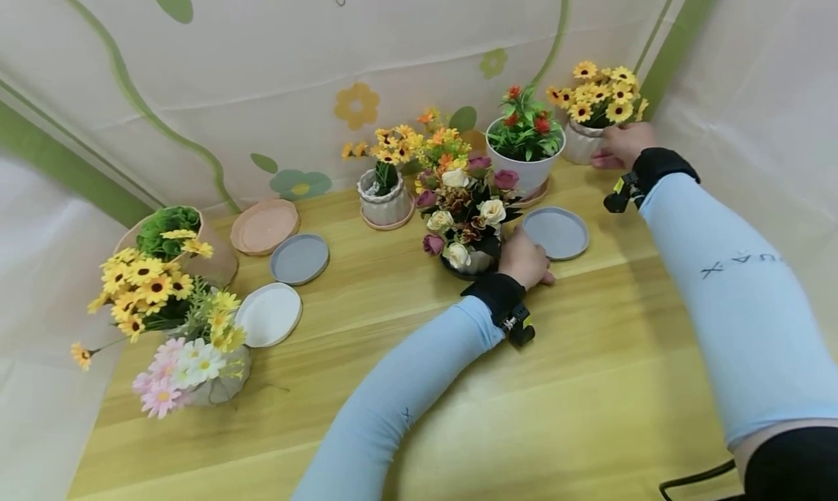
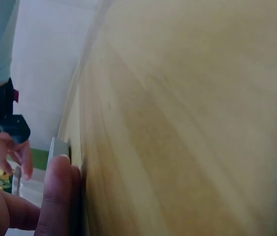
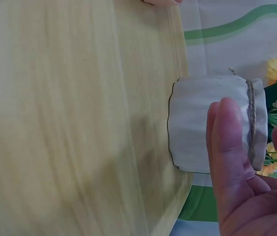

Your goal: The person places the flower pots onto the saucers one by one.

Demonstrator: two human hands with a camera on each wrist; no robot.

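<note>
My right hand point(image 1: 627, 143) is at the right side of a whitish pot point(image 3: 197, 123) with twine round its neck and small yellow sunflowers point(image 1: 601, 94). In the right wrist view its fingers point(image 3: 227, 132) reach straight across the pot's side, with the thumb near the rim. My left hand point(image 1: 524, 259) rests low on the table, between a pot of cream and purple roses point(image 1: 468, 210) on a dark saucer and a round grey saucer point(image 1: 556, 233). Its visible fingers point(image 2: 57, 191) look straight, close to the grey saucer's edge; whether they touch it I cannot tell.
Behind the roses stand a white pot point(image 1: 524, 174) with red flowers and a small pot point(image 1: 385, 204) with yellow flowers. Pink point(image 1: 265, 227), grey point(image 1: 300, 259) and white point(image 1: 268, 315) saucers lie left, near a large beige pot point(image 1: 219, 250) and more flowers. A cable point(image 1: 697, 478) crosses the front right.
</note>
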